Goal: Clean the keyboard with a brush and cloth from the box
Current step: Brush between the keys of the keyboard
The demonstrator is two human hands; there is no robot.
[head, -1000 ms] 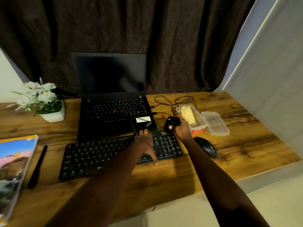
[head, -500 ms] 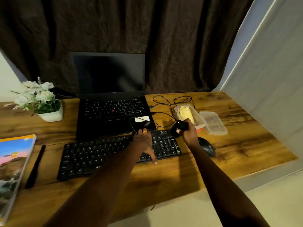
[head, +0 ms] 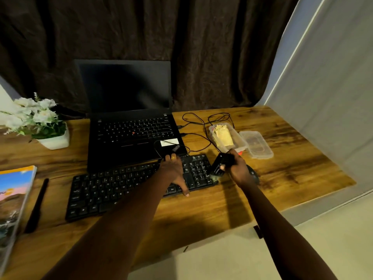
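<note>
Right hand [head: 239, 171] grips a small black brush [head: 221, 164] at the black plastic keyboard's [head: 105, 190] right end; left hand [head: 173, 170] rests spread on it.

left hand [head: 173, 170] — palm down, thumb out | right hand [head: 239, 168] — fingers curled, gripping

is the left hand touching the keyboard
Touching. The head view shows the left hand lying across the keyboard, thumb at its near edge.
</note>
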